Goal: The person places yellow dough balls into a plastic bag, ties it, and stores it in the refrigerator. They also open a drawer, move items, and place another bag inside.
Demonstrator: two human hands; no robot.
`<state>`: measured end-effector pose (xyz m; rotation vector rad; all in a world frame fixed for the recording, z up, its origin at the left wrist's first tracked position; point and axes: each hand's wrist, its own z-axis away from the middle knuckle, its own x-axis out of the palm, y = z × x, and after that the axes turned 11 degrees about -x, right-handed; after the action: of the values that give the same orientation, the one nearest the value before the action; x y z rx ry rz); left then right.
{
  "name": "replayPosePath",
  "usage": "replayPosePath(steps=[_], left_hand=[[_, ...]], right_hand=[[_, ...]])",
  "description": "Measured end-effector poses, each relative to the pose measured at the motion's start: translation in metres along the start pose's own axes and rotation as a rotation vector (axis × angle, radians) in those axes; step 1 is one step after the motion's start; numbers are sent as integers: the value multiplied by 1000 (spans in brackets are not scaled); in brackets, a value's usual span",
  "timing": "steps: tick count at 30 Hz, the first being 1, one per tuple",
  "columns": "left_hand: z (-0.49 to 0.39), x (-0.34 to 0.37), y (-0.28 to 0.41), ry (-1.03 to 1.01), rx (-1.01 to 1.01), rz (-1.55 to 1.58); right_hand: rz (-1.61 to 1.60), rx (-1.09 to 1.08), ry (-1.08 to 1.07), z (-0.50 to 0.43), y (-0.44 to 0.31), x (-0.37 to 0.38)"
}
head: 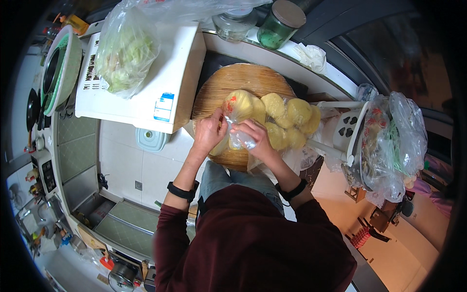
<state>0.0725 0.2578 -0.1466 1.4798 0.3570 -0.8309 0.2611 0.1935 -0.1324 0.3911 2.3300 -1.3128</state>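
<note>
Both hands meet over a round slatted wooden board. My left hand pinches the gathered neck of a clear plastic bag with red print, which holds round yellow pieces, possibly buns. My right hand is closed around a twisted, bunched part of the plastic just beside it. Right of the hands, several more yellow pieces lie under clear plastic on the board. What they are made of cannot be told for sure.
A white cabinet-like appliance at the left bears a bag of green vegetables. Glass jars line the sill behind. At the right stands a white rack beside a bowl and plastic bags. A lidded container is lower left.
</note>
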Motion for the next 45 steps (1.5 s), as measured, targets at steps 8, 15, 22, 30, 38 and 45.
replayPosePath(steps=[8, 15, 22, 30, 38, 45], left_hand=[[-1, 18, -7, 69, -31, -15], [-7, 24, -6, 96, -5, -47], [-5, 31, -7, 143, -10, 2], [-10, 15, -8, 71, -145, 216], [31, 1, -9, -52, -237, 625], [141, -31, -29, 143, -354, 633]], right_hand=[[103, -32, -117, 23, -14, -2], [96, -43, -111, 27, -12, 2], [53, -42, -126, 30, -11, 4], [-210, 112, -222, 7, -12, -29], [145, 191, -610, -41, 10, -21], [301, -91, -762, -42, 31, -2]])
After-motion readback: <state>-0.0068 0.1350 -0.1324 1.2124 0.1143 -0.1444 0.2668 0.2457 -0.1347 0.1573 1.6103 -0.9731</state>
